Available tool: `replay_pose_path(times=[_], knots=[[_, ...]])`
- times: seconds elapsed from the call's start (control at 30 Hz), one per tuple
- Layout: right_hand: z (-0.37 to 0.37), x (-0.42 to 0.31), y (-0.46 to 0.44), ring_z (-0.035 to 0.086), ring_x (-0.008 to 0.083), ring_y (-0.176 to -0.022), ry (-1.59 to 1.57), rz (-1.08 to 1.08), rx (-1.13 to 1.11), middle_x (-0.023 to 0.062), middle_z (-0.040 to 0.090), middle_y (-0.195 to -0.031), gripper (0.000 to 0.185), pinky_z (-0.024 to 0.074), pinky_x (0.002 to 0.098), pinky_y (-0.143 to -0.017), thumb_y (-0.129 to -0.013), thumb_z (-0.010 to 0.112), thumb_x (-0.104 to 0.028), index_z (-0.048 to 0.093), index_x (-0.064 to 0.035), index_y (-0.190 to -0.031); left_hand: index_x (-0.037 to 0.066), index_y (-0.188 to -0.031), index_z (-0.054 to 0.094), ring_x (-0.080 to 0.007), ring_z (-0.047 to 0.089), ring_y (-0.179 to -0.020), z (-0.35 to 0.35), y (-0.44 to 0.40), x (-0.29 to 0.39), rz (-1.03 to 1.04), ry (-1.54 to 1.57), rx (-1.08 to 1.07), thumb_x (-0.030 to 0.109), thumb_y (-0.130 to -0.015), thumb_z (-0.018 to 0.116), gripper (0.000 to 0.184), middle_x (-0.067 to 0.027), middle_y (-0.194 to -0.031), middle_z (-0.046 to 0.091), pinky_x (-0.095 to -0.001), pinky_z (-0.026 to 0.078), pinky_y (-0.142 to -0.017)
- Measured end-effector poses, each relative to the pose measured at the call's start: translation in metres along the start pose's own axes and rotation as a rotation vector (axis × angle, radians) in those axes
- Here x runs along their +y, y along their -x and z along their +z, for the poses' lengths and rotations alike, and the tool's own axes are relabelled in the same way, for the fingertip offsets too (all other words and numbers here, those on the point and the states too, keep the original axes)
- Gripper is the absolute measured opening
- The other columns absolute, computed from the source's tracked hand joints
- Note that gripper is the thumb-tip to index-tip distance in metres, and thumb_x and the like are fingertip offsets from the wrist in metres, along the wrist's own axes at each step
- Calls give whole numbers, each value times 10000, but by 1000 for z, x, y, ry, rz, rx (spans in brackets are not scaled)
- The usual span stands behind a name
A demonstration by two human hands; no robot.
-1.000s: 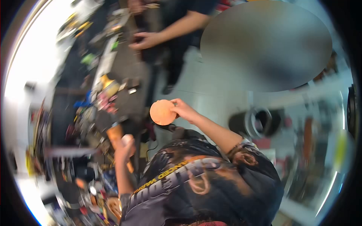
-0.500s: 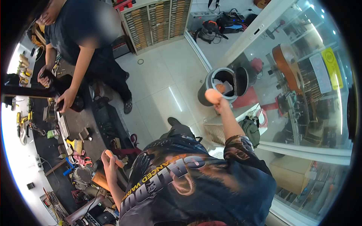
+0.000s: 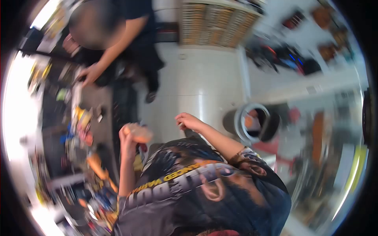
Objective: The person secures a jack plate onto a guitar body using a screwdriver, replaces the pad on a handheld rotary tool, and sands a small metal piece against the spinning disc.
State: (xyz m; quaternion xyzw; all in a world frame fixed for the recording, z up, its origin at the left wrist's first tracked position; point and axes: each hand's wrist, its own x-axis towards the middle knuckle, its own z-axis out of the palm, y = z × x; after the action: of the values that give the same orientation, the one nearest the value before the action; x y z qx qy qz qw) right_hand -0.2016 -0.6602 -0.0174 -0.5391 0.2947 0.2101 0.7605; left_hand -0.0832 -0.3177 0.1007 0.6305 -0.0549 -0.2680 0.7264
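Note:
My left hand [image 3: 126, 138] is closed on a pale orange disc [image 3: 141, 133], which looks like a sanding disc but is smeared by motion. It is held up beside the bench, in front of my body. My right hand [image 3: 189, 122] is over the floor to the right of it, fingers half bent and apart, with no disc visible in it. Further right stands a round grey bin [image 3: 239, 124] with its dark lid [image 3: 271, 126] tipped open. An orange piece [image 3: 249, 120] lies inside the bin.
A cluttered workbench [image 3: 103, 108] runs along my left with several tools. At its far end a person in dark clothes leans over it, one hand [image 3: 89, 74] on the bench. A drawer cabinet [image 3: 216, 25] stands ahead. A glass partition [image 3: 299, 157] is on my right.
My right hand has left the bin and swung left towards my left hand; the disc it held is gone from it. My left hand has risen, and the view has turned.

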Motion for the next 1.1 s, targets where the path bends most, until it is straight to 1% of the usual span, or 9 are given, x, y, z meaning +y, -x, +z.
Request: replay_pose_path(times=[0.07,0.23,0.3,0.47,0.7,0.8,0.9,1.0,1.1], knots=[[81,-60,-6,795,229,-978,75,45,-409,145,771,-1220,387,659,388,-882,-1217,533,-271,602,-43,-1522,99,-1605,392,-328,638,-1437,-7,13,14,-85,-99,122,449,-1007,806,807,-202,-1571,590,-500,587,-1150],[208,-128,-33,772,195,-1096,216,3,-533,102,763,-1297,447,635,363,-956,-1228,561,-372,594,-60,-1546,82,-1632,300,-339,470,-1601,-63,44,13,218,-91,217,221,-822,987,1071,-199,-1732,443,-508,393,-1327],[241,-130,-52,747,171,-1110,349,-73,-565,84,753,-1308,444,619,347,-946,-1219,588,-359,590,-69,-1556,65,-1769,220,-399,465,-1620,-89,68,19,155,-380,278,286,-775,1022,1297,-238,-1743,434,-533,417,-1320],[359,-121,-90,680,114,-1072,575,-210,-724,45,721,-1317,456,571,309,-869,-1182,677,-277,571,-75,-1577,61,-1815,216,-509,418,-1615,-160,97,35,88,-943,461,380,-716,1008,1392,-255,-1771,372,-548,408,-1327],[535,-144,-131,680,100,-1095,525,-365,-837,37,715,-1362,456,566,281,-883,-1189,649,-238,576,-55,-1601,74,-1797,280,-488,437,-1581,-310,98,86,139,-1023,738,412,-699,986,1348,-264,-1701,418,-569,402,-1308],[561,-140,-167,723,139,-1096,514,-372,-693,58,731,-1353,448,586,316,-931,-1184,656,-238,602,-32,-1578,110,-1746,375,-463,489,-1527,-355,88,100,128,-1097,826,419,-700,982,1248,-228,-1630,470,-564,445,-1263],[531,-120,-242,726,293,-1251,808,-497,-453,173,716,-1381,457,586,451,-1055,-1058,764,-166,642,-26,-1475,110,-1745,377,-465,498,-1521,-377,73,93,70,-1153,847,389,-692,994,1252,-233,-1634,473,-555,452,-1277],[497,-128,-266,510,420,-1490,1290,-842,19,193,528,-1572,702,406,601,-1238,-897,854,-149,562,-108,-1535,116,-1735,391,-466,493,-1520,-381,62,89,65,-1131,845,375,-694,993,1230,-230,-1626,478,-562,452,-1269],[466,-136,-306,464,417,-1580,1635,-967,149,219,481,-1669,1093,381,588,-1280,-852,971,-328,371,-101,-1737,113,-1729,396,-470,487,-1516,-374,57,88,29,-1103,858,365,-693,995,1223,-232,-1620,480,-570,447,-1266]])
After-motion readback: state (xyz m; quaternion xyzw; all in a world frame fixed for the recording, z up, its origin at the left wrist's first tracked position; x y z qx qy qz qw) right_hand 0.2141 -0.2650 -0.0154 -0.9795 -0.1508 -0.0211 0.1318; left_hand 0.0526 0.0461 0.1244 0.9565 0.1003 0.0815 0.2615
